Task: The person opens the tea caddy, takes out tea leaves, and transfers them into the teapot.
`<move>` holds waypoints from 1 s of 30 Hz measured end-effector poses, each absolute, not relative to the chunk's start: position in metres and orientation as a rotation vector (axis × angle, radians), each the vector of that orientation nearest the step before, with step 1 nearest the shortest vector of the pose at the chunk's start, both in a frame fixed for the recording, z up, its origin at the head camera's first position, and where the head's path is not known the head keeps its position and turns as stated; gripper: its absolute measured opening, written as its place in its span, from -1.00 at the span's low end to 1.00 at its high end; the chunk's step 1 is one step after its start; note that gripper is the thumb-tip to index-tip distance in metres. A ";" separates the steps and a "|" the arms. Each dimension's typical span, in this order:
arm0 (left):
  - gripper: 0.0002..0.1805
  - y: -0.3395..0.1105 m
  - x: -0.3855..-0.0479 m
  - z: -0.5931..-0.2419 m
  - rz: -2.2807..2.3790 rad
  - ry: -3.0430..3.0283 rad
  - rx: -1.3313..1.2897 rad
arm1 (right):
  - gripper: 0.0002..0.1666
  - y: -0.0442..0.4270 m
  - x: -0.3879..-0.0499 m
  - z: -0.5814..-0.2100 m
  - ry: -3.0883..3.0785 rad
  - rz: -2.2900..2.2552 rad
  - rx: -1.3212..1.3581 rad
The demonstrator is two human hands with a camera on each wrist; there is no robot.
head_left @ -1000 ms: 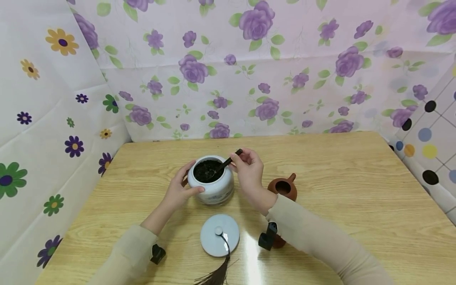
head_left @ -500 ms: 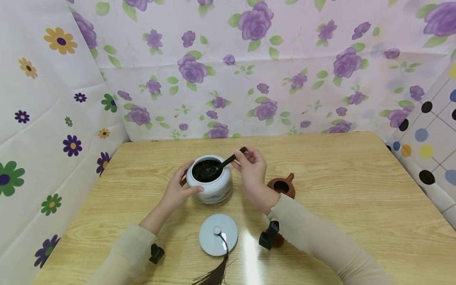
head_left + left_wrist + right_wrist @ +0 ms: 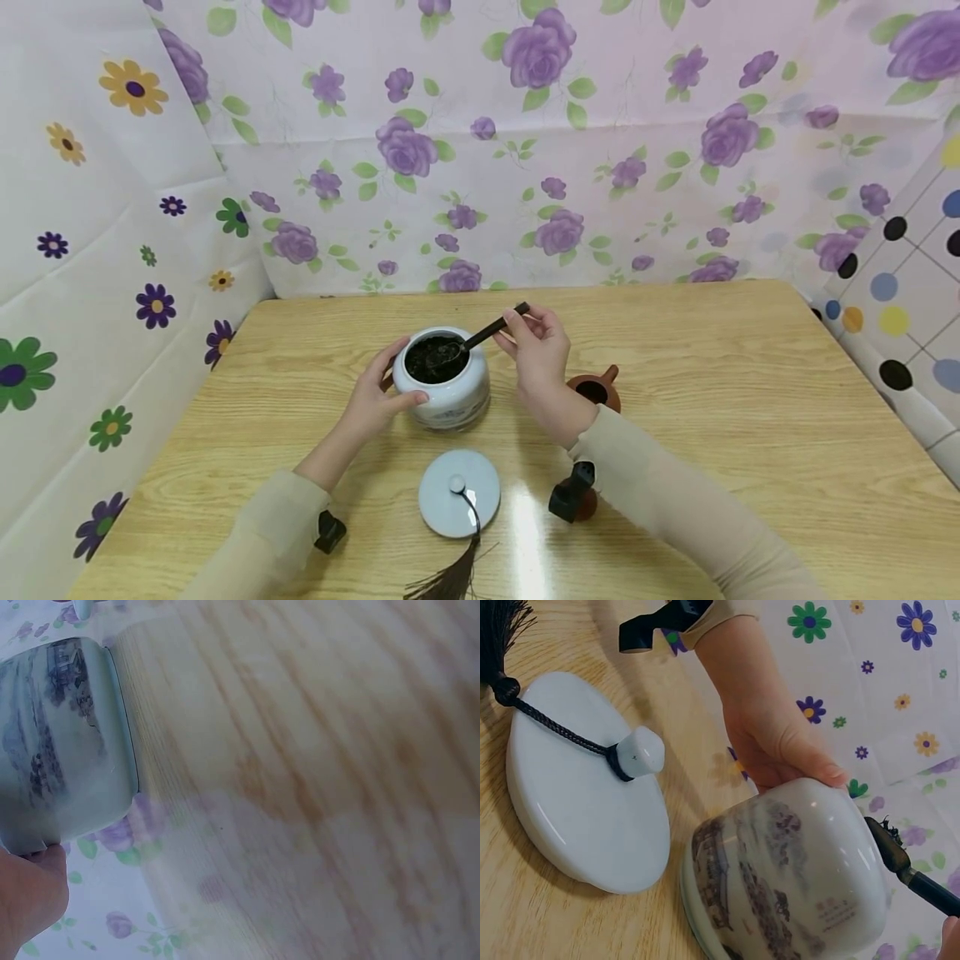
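Observation:
A white porcelain jar [image 3: 450, 404] with a painted landscape stands on the table, filled with dark, leaf-like bits [image 3: 427, 358]. My left hand [image 3: 378, 396] grips it from the left, thumb at the near side and fingers round the far side. Between thumb and fingers, my right hand [image 3: 542, 350] pinches the dark handle of a small scoop [image 3: 491, 330], which slants down to the jar's mouth. In the right wrist view the scoop's head [image 3: 891, 846] shows at the rim with dark bits on it. The jar's lid [image 3: 450, 508] lies nearer the front.
A reddish-brown clay teapot [image 3: 600, 387] stands right of the jar, partly behind my right wrist. Nearer the front, a small reddish-brown object [image 3: 587, 505] is mostly hidden by the wrist camera. The lid's dark tassel [image 3: 450, 575] trails toward the front. Patterned cloth hangs behind the table [image 3: 712, 358].
My right hand has moved a little to the right and up, drawing the scoop out toward the jar's right rim. The left hand and jar have stayed in place.

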State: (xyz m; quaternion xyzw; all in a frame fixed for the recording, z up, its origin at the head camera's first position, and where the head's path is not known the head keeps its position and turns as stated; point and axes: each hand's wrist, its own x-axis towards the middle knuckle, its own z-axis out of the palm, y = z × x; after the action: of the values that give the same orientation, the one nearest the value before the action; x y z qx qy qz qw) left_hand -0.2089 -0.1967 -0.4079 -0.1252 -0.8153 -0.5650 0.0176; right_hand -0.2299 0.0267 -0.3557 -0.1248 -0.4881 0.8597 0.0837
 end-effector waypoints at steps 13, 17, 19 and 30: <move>-0.05 -0.196 -0.209 -0.408 -1.759 -2.530 -0.398 | -0.80 0.046 -0.223 -0.344 -1.408 2.601 -0.377; -0.05 -0.197 -0.210 -0.409 -1.757 -2.534 -0.395 | -0.83 0.056 -0.220 -0.341 -1.403 2.602 -0.369; -0.05 -0.197 -0.210 -0.409 -1.758 -2.533 -0.393 | -0.85 0.061 -0.218 -0.340 -1.405 2.598 -0.367; -0.06 -0.197 -0.209 -0.409 -1.763 -2.529 -0.396 | -0.87 0.097 -0.212 -0.347 -1.392 2.578 -0.397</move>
State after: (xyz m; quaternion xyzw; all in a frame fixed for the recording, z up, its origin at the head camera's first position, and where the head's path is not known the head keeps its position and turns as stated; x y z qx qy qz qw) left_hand -0.2094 -0.1972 -0.4095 -0.1273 -0.8135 -0.5672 0.0168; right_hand -0.2118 0.0968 -0.3468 -0.1338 -0.4689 0.8682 0.0921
